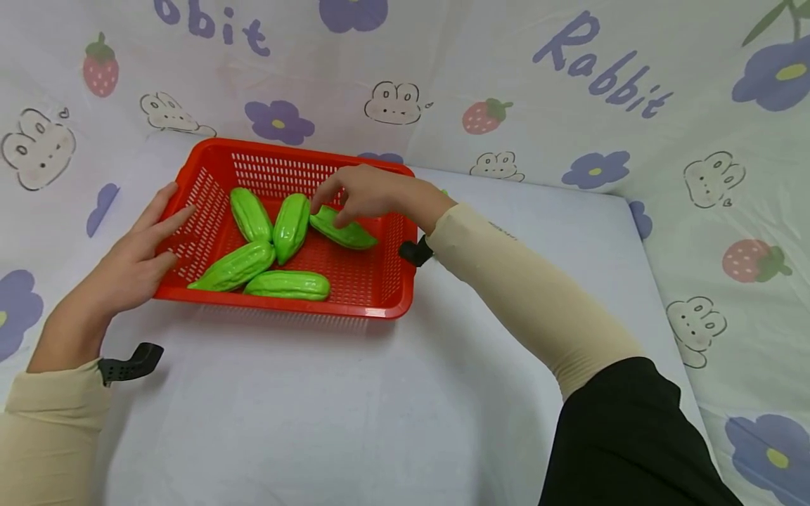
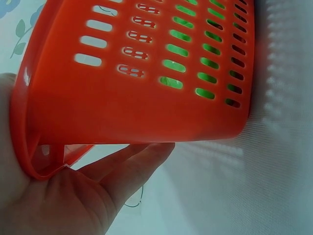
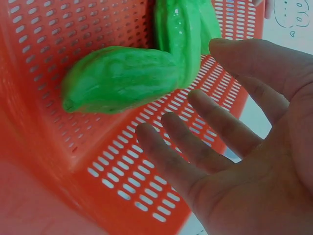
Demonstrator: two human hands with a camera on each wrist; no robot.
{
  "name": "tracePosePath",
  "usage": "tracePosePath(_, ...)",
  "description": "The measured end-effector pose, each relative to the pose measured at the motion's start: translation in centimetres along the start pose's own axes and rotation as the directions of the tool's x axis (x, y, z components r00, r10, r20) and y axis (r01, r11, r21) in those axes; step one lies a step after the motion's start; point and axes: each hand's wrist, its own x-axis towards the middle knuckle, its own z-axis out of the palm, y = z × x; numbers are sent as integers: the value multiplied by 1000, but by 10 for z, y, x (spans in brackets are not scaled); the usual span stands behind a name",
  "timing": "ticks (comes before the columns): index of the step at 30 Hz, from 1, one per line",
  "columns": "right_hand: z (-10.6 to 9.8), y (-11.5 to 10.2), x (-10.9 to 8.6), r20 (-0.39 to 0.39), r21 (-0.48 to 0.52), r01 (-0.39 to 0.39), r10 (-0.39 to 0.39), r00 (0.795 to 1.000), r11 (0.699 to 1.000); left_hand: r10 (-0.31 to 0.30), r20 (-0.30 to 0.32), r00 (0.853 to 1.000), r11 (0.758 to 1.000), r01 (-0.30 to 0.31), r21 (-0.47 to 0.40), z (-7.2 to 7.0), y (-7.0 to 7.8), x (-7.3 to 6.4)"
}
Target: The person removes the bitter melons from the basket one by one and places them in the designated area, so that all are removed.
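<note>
A red perforated plastic basket (image 1: 304, 303) holds several glossy green ridged gourds that look like bitter melons. My left hand (image 1: 129, 263) grips its left rim, fingers spread along the side; in the left wrist view the rim sits against the palm. Inside the basket, over its right half, my right hand (image 1: 363, 191) hovers with loosely bent, parted fingers. Just beneath them lies one bitter melon (image 1: 344, 232). In the right wrist view a gap shows between the fingers and that bitter melon (image 3: 117, 81). Other bitter melons (image 1: 291, 226) lie in the middle and left.
The basket stands on a table with a white cloth (image 1: 316, 414). A small green tip (image 1: 444, 192) peeks out behind the right wrist, outside the basket. A printed curtain (image 1: 506, 70) with rabbits, flowers and strawberries rises behind the table.
</note>
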Motion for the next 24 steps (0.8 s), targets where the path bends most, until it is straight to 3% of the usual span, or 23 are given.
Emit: tracePosePath(24,11,1,8,36,-50,-132,134,990,990,3,0,1000,1000,-3,-8,-1,2,0)
